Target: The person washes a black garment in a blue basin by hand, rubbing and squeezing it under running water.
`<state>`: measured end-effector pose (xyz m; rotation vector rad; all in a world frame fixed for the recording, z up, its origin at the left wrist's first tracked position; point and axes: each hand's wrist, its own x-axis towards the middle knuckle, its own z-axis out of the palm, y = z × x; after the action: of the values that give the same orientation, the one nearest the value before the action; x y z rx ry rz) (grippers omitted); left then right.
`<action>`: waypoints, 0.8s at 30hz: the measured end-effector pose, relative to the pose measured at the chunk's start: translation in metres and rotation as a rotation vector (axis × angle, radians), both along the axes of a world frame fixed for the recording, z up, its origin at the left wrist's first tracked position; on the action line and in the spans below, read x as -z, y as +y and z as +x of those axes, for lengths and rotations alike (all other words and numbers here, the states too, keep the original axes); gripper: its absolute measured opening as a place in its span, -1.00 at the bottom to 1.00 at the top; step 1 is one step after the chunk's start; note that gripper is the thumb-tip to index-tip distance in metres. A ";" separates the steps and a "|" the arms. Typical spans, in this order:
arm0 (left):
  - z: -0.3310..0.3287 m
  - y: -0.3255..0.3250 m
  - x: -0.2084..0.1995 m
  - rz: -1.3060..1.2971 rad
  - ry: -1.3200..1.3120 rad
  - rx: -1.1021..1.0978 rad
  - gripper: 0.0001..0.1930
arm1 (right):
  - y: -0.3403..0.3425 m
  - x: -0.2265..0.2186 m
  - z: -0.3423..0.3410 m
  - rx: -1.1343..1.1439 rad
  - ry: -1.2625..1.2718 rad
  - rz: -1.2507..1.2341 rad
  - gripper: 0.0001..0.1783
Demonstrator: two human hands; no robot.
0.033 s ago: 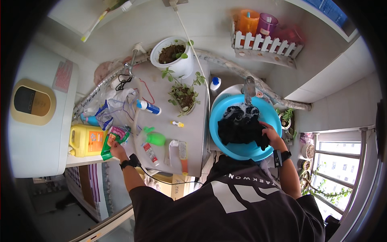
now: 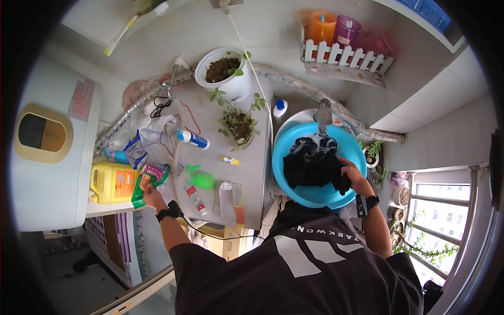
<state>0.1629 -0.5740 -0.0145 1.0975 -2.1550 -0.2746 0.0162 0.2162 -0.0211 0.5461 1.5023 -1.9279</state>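
My left hand (image 2: 153,197) reaches to the far left and is closed on the lower corner of a green and purple plastic pouch (image 2: 139,193). That pouch leans beside a yellow jug (image 2: 105,184) with an orange label. On the right, my right hand (image 2: 355,176) grips the edge of a black cloth garment (image 2: 312,170), the fingers partly hidden by the fabric. The garment lies bunched in a light blue basin (image 2: 281,178), with white suds on its far side. A metal faucet (image 2: 325,113) hangs over the basin's far rim.
Between my hands, a grey countertop (image 2: 218,163) holds a green spray bottle (image 2: 202,181), a tube (image 2: 195,200), a brush (image 2: 238,202) and a blue-and-white bottle (image 2: 193,139). Potted plants (image 2: 239,128) stand farther back. A white cord (image 2: 242,39) hangs down the wall. A window (image 2: 438,220) is at right.
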 end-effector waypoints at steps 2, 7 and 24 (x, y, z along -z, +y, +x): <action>0.007 0.002 0.001 0.183 0.235 -0.099 -0.86 | -0.001 0.001 0.000 0.007 -0.001 -0.026 -0.25; 0.080 0.000 -0.033 0.914 1.164 0.362 -0.95 | 0.006 0.020 -0.009 -0.126 0.025 -0.136 -0.21; -0.140 0.582 -0.041 0.944 0.035 1.031 -0.88 | -0.043 -0.053 -0.005 0.126 -0.137 -0.925 -0.13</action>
<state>0.0225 0.0082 0.0269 0.2397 -2.3976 -1.8737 0.0117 0.1733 0.0320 0.3290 0.3819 -2.3417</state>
